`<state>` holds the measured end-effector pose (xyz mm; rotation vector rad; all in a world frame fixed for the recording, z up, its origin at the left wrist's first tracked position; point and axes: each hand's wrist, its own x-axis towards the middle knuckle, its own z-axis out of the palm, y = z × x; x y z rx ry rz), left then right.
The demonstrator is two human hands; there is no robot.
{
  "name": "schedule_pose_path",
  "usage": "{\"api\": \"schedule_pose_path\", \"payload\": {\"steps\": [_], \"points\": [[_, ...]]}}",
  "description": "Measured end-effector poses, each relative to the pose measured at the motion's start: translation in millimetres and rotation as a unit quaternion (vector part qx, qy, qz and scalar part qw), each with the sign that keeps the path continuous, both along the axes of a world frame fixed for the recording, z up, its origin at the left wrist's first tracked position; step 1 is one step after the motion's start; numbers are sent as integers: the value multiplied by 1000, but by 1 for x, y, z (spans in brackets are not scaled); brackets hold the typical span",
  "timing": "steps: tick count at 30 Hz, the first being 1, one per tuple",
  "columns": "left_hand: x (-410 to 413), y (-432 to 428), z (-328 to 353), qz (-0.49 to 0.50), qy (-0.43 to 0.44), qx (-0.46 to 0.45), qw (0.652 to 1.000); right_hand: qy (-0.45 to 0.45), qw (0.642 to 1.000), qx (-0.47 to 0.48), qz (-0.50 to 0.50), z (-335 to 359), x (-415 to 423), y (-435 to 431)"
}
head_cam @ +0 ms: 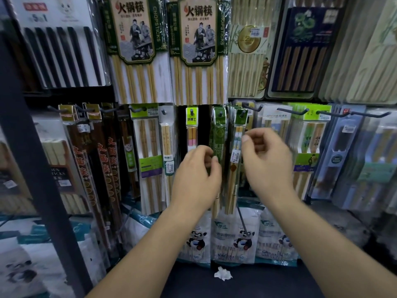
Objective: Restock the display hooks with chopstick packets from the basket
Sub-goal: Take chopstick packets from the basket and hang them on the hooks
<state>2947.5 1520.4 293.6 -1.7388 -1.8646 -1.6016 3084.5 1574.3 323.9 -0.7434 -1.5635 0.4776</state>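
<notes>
A narrow green chopstick packet (218,136) hangs from a display hook (220,114) in the middle of the rack. My left hand (196,179) pinches that packet's lower part between thumb and fingers. To its right hangs a bunch of similar green-topped packets (236,134) on another hook (243,112). My right hand (267,160) hovers beside this bunch with fingers curled, and I cannot tell whether it touches a packet. The basket is out of view.
Other hooks carry packets left and right, such as a lime-topped one (191,130). Large bamboo chopstick packs (199,50) hang above. Bagged disposable chopsticks with panda prints (234,239) stand below. A crumpled white scrap (223,274) lies on the dark shelf. A dark upright post (32,160) stands at left.
</notes>
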Motion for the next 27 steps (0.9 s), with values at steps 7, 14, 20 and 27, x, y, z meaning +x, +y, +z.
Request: {"api": "schedule_pose_path", "payload": {"steps": [7,14,20,27], "points": [[-2,14,0,-151,-129,-65,978,-38,966,-127,224,-33,-16,-13],[4,37,6,-203,-301,-86,928,20,935,-228,272,-39,-39,2],[4,51,4,-229,-355,-111,900,52,901,-296,313,-39,-55,19],[2,54,-3,-233,-346,-109,902,46,901,-289,319,-46,-55,28]]}}
